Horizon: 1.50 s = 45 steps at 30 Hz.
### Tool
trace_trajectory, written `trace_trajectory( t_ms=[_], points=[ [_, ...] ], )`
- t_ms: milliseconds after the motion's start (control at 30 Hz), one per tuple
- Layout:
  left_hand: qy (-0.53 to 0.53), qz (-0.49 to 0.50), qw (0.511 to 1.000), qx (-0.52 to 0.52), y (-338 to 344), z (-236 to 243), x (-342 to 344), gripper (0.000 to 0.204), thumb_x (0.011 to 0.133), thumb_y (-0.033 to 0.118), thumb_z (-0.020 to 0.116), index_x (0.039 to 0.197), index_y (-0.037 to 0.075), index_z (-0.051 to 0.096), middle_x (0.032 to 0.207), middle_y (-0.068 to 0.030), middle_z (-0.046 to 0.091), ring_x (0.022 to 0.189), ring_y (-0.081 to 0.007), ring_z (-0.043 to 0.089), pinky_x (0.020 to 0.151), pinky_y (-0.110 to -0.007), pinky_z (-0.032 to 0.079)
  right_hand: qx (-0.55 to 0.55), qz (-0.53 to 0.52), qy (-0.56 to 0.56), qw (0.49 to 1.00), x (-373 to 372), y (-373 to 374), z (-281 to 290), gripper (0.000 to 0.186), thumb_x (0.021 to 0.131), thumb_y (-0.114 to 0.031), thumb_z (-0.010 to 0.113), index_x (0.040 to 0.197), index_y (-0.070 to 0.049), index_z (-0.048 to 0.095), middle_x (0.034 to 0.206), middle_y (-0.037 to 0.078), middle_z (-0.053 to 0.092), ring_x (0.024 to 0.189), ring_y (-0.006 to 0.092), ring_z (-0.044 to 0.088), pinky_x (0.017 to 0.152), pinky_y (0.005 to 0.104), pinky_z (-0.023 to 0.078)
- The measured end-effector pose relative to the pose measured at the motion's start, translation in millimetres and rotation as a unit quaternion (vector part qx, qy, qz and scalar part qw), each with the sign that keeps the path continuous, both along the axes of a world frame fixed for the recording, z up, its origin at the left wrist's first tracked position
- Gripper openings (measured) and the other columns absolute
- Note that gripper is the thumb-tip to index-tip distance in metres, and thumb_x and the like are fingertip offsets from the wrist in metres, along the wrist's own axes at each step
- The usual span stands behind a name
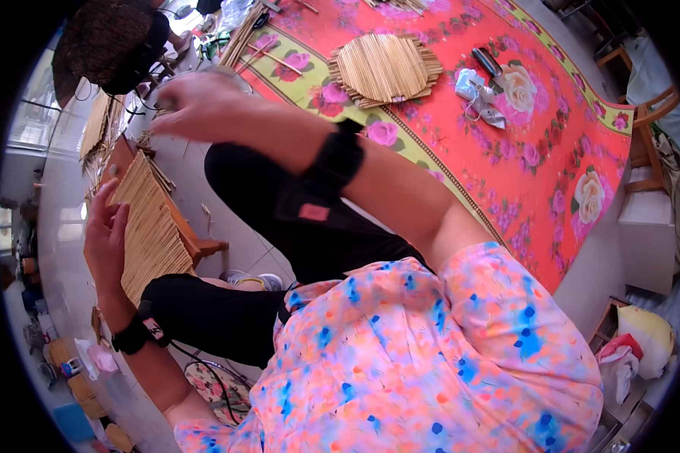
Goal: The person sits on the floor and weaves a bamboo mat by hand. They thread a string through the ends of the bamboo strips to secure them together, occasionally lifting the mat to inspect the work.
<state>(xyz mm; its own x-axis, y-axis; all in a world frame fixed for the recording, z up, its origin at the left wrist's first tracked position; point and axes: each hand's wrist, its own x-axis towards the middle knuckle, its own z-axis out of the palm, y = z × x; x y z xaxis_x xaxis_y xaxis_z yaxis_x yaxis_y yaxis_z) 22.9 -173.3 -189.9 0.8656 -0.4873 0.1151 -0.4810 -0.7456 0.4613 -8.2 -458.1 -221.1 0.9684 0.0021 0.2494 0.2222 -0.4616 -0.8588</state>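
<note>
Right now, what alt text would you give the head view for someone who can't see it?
A person's right hand, blurred, is stretched out toward the left, its grip unclear; the open left hand is raised beside a slanting panel of pale sticks. Farther off, a roundish mat of similar sticks lies on a red floral cloth.

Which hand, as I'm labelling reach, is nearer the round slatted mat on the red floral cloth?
Right. The right hand is left of the round slatted mat, apart from it; the left hand is farther away, at the picture's left side.
</note>
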Motion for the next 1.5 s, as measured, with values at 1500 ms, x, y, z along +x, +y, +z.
trace_trajectory(
  t_ms=[1500],
  points=[
    [0.393, -0.209, 0.603, -0.662, 50, -41, 102, 0.052, 0.099, 0.027, 0.037, 0.141, -0.002, 0.026, 0.144, -0.017, 0.031, 0.133, -0.026, 0.031, 0.111, -0.04, 0.021, 0.431, -0.009, 0.124, 0.894, 124, 170, -12, 0.046, 0.081, -0.017, 0.057, 0.118, 0.005, 0.041, 0.118, 0.025, 0.042, 0.114, 0.0394, 0.043, 0.097, 0.043, 0.037]
  ],
)
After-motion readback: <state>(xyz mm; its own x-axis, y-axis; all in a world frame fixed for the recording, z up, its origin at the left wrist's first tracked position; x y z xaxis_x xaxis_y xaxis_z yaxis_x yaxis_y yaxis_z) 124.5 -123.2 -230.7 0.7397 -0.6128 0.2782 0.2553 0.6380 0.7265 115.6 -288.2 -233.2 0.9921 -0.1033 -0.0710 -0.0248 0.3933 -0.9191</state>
